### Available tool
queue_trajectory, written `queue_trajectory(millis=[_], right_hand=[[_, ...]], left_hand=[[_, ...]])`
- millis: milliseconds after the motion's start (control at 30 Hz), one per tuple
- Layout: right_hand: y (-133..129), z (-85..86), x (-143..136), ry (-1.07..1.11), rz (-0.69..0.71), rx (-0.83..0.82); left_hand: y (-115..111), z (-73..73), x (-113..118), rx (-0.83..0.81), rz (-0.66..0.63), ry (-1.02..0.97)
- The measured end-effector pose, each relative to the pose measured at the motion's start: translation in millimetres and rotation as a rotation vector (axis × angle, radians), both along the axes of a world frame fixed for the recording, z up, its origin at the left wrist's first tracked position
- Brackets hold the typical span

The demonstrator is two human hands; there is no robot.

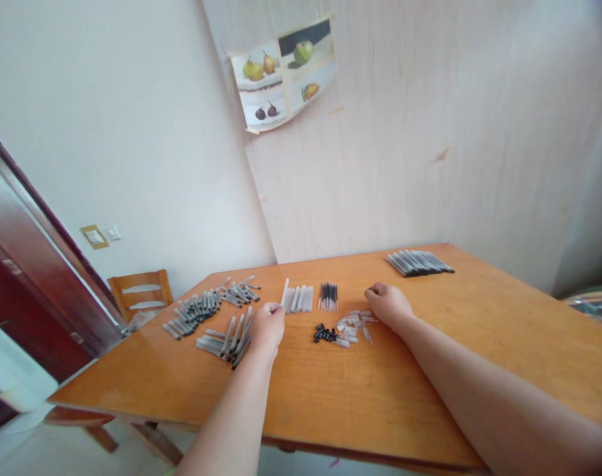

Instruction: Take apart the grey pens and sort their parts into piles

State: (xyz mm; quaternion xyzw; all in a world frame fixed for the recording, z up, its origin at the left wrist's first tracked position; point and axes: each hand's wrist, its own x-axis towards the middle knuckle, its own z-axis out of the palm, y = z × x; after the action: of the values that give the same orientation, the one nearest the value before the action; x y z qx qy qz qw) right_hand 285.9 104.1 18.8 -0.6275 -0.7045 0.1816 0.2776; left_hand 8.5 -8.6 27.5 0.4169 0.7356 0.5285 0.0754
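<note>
My left hand [268,327] is closed, with a clear pen barrel [285,291] standing up from its fingertips. Just right of it lies a row of similar frosted barrels [300,299], then a neat group of dark ink refills [328,296]. My right hand [389,305] rests on the table with its fingers curled in; whatever may be inside is hidden. Between the hands are loose clear pen caps [351,326] and a small heap of black plugs [324,333]. Grey-and-black pens [226,340] lie beside my left hand, partly covered by it.
More pens [196,311] spread over the left of the wooden table [331,396]. A tidy row of pens [419,262] lies at the back right. A wooden chair [139,291] stands past the left edge. The wall behind carries a fruit picture [284,73].
</note>
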Motion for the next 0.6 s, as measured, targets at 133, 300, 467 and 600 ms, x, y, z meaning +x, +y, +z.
queue_trajectory(millis=[133,300,467,600], right_hand=[[-1,0.9,0,0.013,0.000,-0.011],[-1,-0.1,-1,0.029,0.005,-0.001],[0,-0.7,0,0.030,0.006,-0.005],[0,-1.3,0,0.032,0.006,-0.004]], left_hand=[[13,2.8,-12,-0.161,0.030,0.243],[22,7.7,-11,-0.289,0.052,0.342],[29,10.1,-7,-0.302,0.023,0.361],[36,10.7,-6,-0.318,0.011,0.430]])
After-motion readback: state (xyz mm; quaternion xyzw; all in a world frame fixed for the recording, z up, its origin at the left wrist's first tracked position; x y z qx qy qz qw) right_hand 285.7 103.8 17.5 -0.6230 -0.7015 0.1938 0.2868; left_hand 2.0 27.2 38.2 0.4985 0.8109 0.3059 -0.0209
